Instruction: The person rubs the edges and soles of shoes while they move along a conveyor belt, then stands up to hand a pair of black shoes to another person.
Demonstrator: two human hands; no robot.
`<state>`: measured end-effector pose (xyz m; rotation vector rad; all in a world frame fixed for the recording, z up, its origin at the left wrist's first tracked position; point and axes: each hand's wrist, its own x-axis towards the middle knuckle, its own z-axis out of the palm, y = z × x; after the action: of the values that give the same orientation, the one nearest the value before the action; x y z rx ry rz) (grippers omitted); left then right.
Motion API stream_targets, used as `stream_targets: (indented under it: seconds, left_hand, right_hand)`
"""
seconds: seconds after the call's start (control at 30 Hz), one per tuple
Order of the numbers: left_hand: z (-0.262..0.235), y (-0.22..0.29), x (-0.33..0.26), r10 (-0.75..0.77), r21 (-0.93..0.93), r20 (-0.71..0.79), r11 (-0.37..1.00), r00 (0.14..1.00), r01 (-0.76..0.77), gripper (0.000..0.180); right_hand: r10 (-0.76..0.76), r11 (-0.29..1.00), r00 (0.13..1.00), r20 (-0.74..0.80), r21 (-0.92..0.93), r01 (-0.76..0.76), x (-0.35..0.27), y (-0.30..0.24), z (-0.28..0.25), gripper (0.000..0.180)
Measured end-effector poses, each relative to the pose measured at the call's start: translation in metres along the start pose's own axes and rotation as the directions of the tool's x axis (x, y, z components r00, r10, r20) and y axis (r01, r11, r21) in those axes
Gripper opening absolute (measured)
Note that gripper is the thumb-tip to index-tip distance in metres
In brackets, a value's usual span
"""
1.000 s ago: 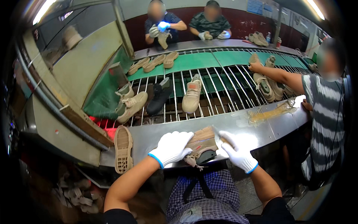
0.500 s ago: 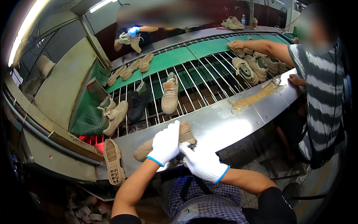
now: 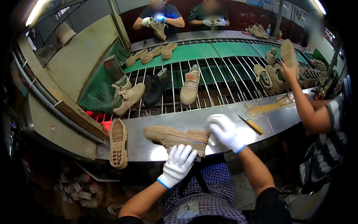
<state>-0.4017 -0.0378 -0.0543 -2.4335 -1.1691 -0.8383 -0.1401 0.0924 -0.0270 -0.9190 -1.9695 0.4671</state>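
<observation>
Neither gloved hand grips anything: left hand (image 3: 178,165), in a white glove w/ blue cuff, hangs open, fingers spread, at the near edge of the steel workbench (image 3: 156,149), fingertips just at the tan shoe (image 3: 175,137); can't tell if they touch it. Right hand (image 3: 225,132), same glove, is open and blurred, hovering just right of the shoe's end, not holding it. Tan shoe lies on its side along the bench front, thick sole facing the viewer. To its left, a loose tan outsole (image 3: 118,143) lies tread-up, overhanging the bench edge. Right of the right hand, a small knife w/ wooden handle (image 3: 252,125) rests on the bench, near a smear of yellowish glue (image 3: 269,106). Beyond the bench, a conveyor of metal rods (image 3: 220,80) carries a tan sneaker (image 3: 189,85), a black shoe (image 3: 156,87) and a tan boot (image 3: 128,98). At right, a co-worker's arm (image 3: 304,104) lifts a sole (image 3: 288,53). Farther back, three tan outsoles (image 3: 151,55) sit on a green belt. At the far side, two seated people in white gloves handle shoes.
</observation>
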Motion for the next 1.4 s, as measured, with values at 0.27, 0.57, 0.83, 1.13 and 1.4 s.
stream_targets:
  seconds: [0.27, 0.57, 0.83, 1.13, 1.4]
  left_hand:
    - [-0.011, -0.062, 0.046, 0.158, -0.1, -0.138, 0.98, 0.978, -0.172, 0.055]
    - [-0.046, -0.053, 0.057, 0.333, -0.259, -0.037, 0.907, 0.942, -0.331, 0.06]
    - [-0.018, -0.068, 0.126, 0.246, -0.583, 0.129, 0.802, 0.961, -0.128, 0.079]
    - [0.021, 0.013, 0.086, -0.286, -0.546, -0.226, 0.829, 0.931, 0.122, 0.058]
    - [-0.061, 0.153, -0.012, -0.931, -0.281, -0.201, 0.353, 0.305, 0.893, 0.045]
  right_hand:
    - [0.415, 0.869, 0.898, 0.147, 0.228, -0.439, 0.011, -0.016, 0.074, 0.04]
    - [0.438, 0.837, 0.684, 0.583, 0.013, -0.547, 0.0, -0.034, 0.024, 0.052]
    - [0.003, -0.643, 0.641, 0.768, 0.493, -0.587, -0.086, -0.025, 0.069, 0.074]
    - [0.374, 0.391, 0.609, 0.699, 0.477, -0.787, 0.035, -0.03, 0.049, 0.064]
    - [-0.233, 0.911, 0.327, 0.916, 0.323, -0.257, 0.078, -0.144, 0.088, 0.059]
